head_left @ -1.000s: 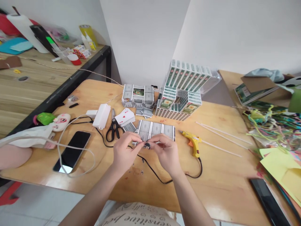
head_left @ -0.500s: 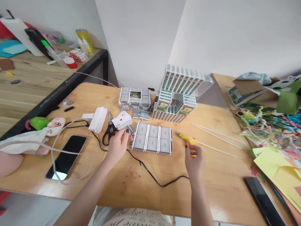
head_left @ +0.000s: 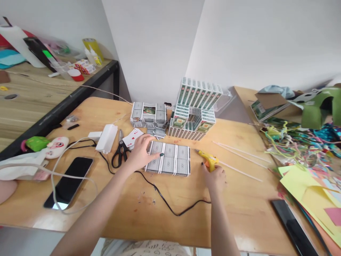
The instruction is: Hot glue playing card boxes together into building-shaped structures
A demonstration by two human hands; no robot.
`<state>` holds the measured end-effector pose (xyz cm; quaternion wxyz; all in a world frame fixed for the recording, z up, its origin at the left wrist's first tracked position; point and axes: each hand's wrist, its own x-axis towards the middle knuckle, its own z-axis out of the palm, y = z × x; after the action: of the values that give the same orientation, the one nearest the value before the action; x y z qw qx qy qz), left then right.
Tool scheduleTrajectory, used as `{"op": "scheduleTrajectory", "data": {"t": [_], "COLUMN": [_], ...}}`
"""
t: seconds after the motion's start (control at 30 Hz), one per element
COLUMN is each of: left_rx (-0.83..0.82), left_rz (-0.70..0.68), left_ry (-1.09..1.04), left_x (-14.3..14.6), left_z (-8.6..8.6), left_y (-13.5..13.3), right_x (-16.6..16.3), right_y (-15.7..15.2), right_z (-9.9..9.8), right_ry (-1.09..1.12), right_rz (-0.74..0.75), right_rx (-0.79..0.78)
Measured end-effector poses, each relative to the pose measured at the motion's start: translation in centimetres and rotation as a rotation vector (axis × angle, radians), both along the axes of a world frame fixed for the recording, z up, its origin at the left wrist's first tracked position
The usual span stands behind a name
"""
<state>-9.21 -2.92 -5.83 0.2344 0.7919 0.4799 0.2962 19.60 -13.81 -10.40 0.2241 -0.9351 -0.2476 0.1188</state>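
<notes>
My left hand [head_left: 140, 153] is open at the left end of a block covered in grey-backed playing cards [head_left: 169, 159]. Its thumb stretches over the top while the fingers reach the far left corner. A yellow hot glue gun [head_left: 209, 159] lies right of the block, its nozzle toward it and a glue stick in its back. My right hand [head_left: 214, 177] is closed around its handle; part of the grip is hidden. Beside my left hand are black scissors [head_left: 120, 151] and loose playing cards [head_left: 132, 138]. Behind the block stands another card-covered piece [head_left: 148, 114].
Green-and-white card boxes [head_left: 191, 117] are stacked at the back. A black cable [head_left: 170, 206] crosses the front. Spare glue sticks [head_left: 242, 153] lie right. A phone [head_left: 69, 181], white cord and white adapter [head_left: 106, 138] sit left; coloured paper [head_left: 306, 192] and yarn [head_left: 282, 138] fill the right edge.
My left hand has gone from a pinch beside the block to spread fingers over its left end. My right hand has shifted slightly left at the glue gun's handle. The view has shifted a little.
</notes>
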Motion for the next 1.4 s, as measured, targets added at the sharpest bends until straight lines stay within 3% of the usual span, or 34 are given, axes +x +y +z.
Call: {"op": "scheduleTrajectory", "data": {"t": [0.1,0.23,0.3,0.37,0.43,0.53,0.67,0.9,1.03,1.13,1.27,1.4], "left_rx": [-0.124,-0.156,-0.146,-0.135,-0.123,-0.044,0.181,0.279,0.162,-0.046,-0.371,-0.504], "left_rz": [-0.024,0.034,0.053,0.064,0.079,0.137,0.239,0.305,0.338,0.317,0.161,-0.023], "left_ry": [0.085,0.047,0.003,-0.042,-0.077,-0.144,-0.259,-0.294,-0.342,-0.352,-0.331,-0.161], "left_x": [0.6,1.4,1.7,1.9,2.1,2.4,2.9,3.4,3.0,2.4,1.3,0.7], "left_z": [-1.1,-2.1,-2.4,-2.4,-2.3,-1.5,0.2,2.4,2.5,2.0,1.4,1.7], "left_y": [0.8,0.7,0.3,-0.2,-0.9,-2.2,-4.1,-5.3,-5.2,-4.9,-4.3,-4.0], "right_x": [0.7,0.3,-1.1,-2.9,-4.8,-6.4,-6.9,-7.0,-6.8,-6.5,-6.3,-6.3], "right_y": [0.0,-0.4,-0.5,-0.5,-0.6,-0.7,-0.9,-1.1,-1.2,-1.0,-0.5,0.7], "right_z": [0.4,1.3,1.8,2.3,2.8,3.5,4.5,6.9,7.8,8.4,9.2,9.4], "right_ry": [0.13,0.393,0.569,0.883,0.996,1.042,1.048,0.908,0.887,0.874,0.851,0.818], "right_rz": [0.011,0.072,0.082,0.027,-0.042,-0.089,-0.127,-0.046,0.035,0.096,0.115,0.15], "right_rx": [0.067,0.166,0.27,0.486,0.59,0.706,0.88,0.832,0.81,0.811,0.815,0.754]}}
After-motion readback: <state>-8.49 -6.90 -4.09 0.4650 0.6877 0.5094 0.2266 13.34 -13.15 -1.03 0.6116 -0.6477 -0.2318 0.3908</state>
